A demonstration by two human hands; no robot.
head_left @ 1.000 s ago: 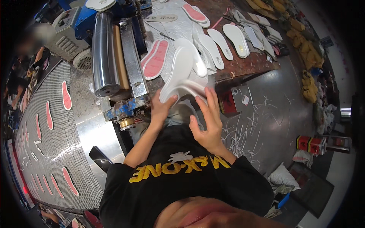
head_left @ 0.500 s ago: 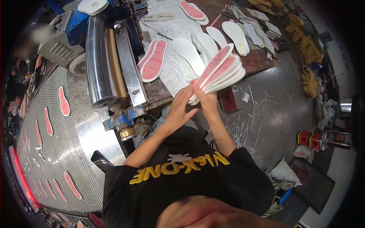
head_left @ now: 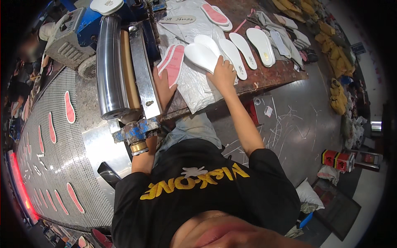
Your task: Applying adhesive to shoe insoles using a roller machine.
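Observation:
My left hand (head_left: 166, 90) is at the near end of some pink-and-white insoles (head_left: 175, 65), its fingers and thumb closed around their heel end. Part of that hand and its forearm is hidden behind the roller machine's metal bar. My right hand (head_left: 224, 75) grips the heel end of a white insole (head_left: 200, 54), which lies tilted over another white insole (head_left: 209, 41). To the right of it are more white insoles: one with small print (head_left: 234, 60), a slimmer one (head_left: 243, 49) and a stacked pair (head_left: 260, 45).
The roller machine (head_left: 111, 70) with its metal bar (head_left: 142, 72) stands left of my work. Beyond it a mesh conveyor (head_left: 53, 165) carries several pink insoles. White plastic sheeting (head_left: 194, 93) covers part of the brown table (head_left: 264, 78). White strips (head_left: 275, 128) litter the floor.
The fanned stack of pink-and-white insoles is no longer raised between my hands. My left hand has moved left to the pink insoles; my right hand has reached forward onto the white one.

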